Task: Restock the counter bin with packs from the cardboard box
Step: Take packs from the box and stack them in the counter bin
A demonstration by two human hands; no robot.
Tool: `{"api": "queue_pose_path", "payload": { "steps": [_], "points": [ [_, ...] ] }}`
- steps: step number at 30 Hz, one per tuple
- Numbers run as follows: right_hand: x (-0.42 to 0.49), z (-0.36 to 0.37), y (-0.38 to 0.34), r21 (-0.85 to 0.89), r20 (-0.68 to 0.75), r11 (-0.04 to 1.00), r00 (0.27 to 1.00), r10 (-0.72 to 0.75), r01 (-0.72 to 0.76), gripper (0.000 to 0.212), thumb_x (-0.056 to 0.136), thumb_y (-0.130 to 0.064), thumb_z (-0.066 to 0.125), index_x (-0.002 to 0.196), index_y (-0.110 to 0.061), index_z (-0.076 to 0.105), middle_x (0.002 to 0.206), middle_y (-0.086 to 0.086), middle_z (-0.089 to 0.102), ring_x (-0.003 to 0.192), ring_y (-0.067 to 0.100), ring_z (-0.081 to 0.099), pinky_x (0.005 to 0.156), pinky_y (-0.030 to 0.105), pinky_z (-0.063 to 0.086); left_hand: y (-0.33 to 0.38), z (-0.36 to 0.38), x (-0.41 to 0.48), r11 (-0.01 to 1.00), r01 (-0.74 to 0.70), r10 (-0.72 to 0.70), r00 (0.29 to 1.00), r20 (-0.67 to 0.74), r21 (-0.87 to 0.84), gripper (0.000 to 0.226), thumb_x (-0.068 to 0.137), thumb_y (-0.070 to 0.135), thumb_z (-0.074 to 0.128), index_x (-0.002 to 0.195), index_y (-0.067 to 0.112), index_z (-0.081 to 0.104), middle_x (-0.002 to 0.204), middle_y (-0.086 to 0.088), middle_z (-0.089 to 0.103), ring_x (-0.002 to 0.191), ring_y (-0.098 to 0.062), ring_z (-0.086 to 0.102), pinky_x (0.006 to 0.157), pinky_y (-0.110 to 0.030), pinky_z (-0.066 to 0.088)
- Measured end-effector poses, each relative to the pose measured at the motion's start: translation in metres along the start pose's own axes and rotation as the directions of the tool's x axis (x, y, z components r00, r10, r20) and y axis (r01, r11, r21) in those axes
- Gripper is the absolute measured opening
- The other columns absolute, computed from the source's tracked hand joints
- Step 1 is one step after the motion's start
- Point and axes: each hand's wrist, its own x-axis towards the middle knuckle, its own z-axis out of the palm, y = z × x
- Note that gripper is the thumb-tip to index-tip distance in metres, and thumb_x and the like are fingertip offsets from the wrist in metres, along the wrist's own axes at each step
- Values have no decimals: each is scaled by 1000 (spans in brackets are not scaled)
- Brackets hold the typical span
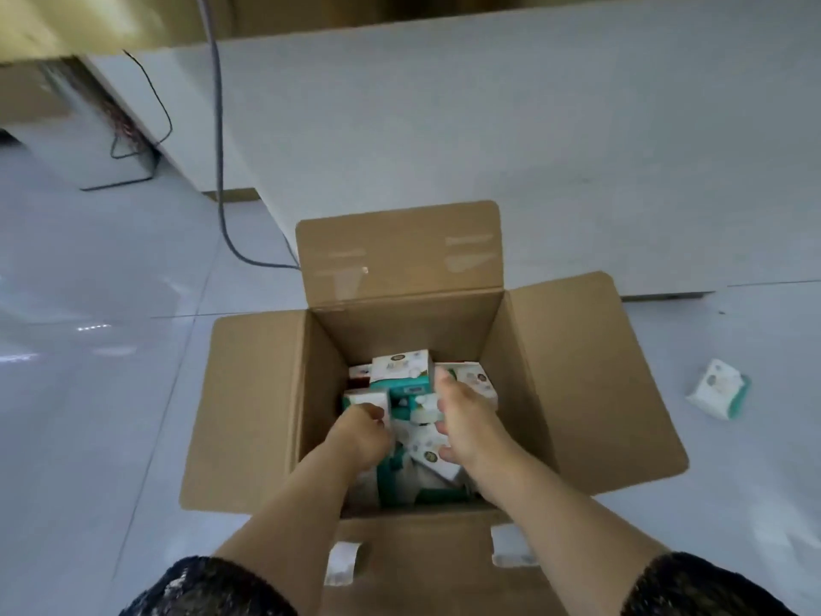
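An open cardboard box (551,357) stands on the floor below me, its four flaps spread out. Inside lie several white and teal packs (402,371), piled loosely. Both my hands reach down into the box. My left hand (362,431) has its fingers curled round a white pack (366,400) at the left of the pile. My right hand (466,420) curls over packs at the right of the pile, fingers and thumb wrapped round one of them. The counter bin is not in view.
One white and teal pack (717,389) lies on the tiled floor to the right of the box. A white counter front (488,148) rises right behind the box. A grey cable (218,140) and a black cable (153,97) hang at the left.
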Motion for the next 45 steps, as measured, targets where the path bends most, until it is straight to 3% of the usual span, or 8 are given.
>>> {"api": "queue_pose_path", "payload": {
  "steps": [5, 10, 15, 20, 26, 32, 38, 45],
  "points": [
    [28, 1, 8, 49, -8, 996, 997, 75, -75, 28, 99, -50, 30, 96, -29, 48, 98, -3, 52, 98, 20, 51, 102, 50, 41, -18, 16, 27, 811, -72, 3, 993, 119, 581, 57, 91, 15, 55, 144, 14, 35, 147, -9, 34, 131, -29, 40, 108, -36, 37],
    [33, 2, 2, 30, -17, 997, 997, 72, -72, 37, 99, -50, 30, 124, -28, 47, 111, -2, 47, 104, 19, 48, 102, 48, 42, -18, 18, 31, 655, -126, 65, 992, 110, 745, 67, 90, 13, 55, 148, 10, 21, 150, -10, 22, 134, -31, 28, 108, -44, 37],
    [30, -3, -18, -16, -21, 1000, 1000, 15, -16, 26, 99, -49, 30, 97, -28, 46, 102, -2, 51, 102, 19, 51, 103, 49, 41, -12, 16, 24, 529, -114, 31, 993, 115, 841, 69, 88, 24, 62, 146, 13, 26, 148, -13, 29, 135, -30, 29, 106, -43, 35],
    [9, -9, -43, -48, -35, 997, 998, -58, 57, 35, 100, -47, 30, 91, -22, 53, 102, 4, 56, 110, 27, 53, 102, 51, 41, -4, -5, 1, 744, -151, 101, 988, 114, 651, 39, 103, 19, 35, 139, 5, 37, 137, -16, 49, 123, -30, 48, 65, -5, 44],
    [-47, -20, -95, -90, -41, 982, 984, -171, 167, 31, 99, -49, 30, 88, -24, 45, 95, 0, 50, 103, 23, 50, 104, 51, 38, 44, -73, -61, 976, -211, 216, 967, -131, 57, 40, 92, 25, 60, 122, 16, 34, 112, -4, 59, 98, -19, 61, 87, -37, 54],
    [-155, -42, -187, -213, 2, 908, 930, -368, 360, 38, 101, -45, 26, 112, -16, 48, 114, 13, 54, 110, 31, 52, 104, 50, 39, 105, -158, -179, 865, -276, 198, 955, -220, -420, 29, 90, 32, 64, 110, 16, 51, 98, -6, 68, 70, -16, 65, 60, -36, 60],
    [-307, -77, -296, -308, 7, 764, 804, -595, 567, 43, 103, -40, 27, 130, -15, 48, 140, 10, 45, 123, 28, 44, 106, 45, 37, 176, -242, -329, 781, -439, 304, 888, -344, -445, 42, 92, 33, 61, 128, 21, 44, 102, -5, 65, 74, -17, 63, 50, -25, 54],
    [-481, -136, -414, -457, 32, 468, 540, -841, 756, 43, 102, -36, 30, 118, -7, 57, 119, 21, 56, 104, 32, 52, 83, 32, 39, 273, -316, -516, 657, -667, 488, 732, -475, -352, 18, 93, 23, 54, 109, 20, 49, 110, -10, 58, 82, -24, 60, 65, -35, 55]
  ]
}}
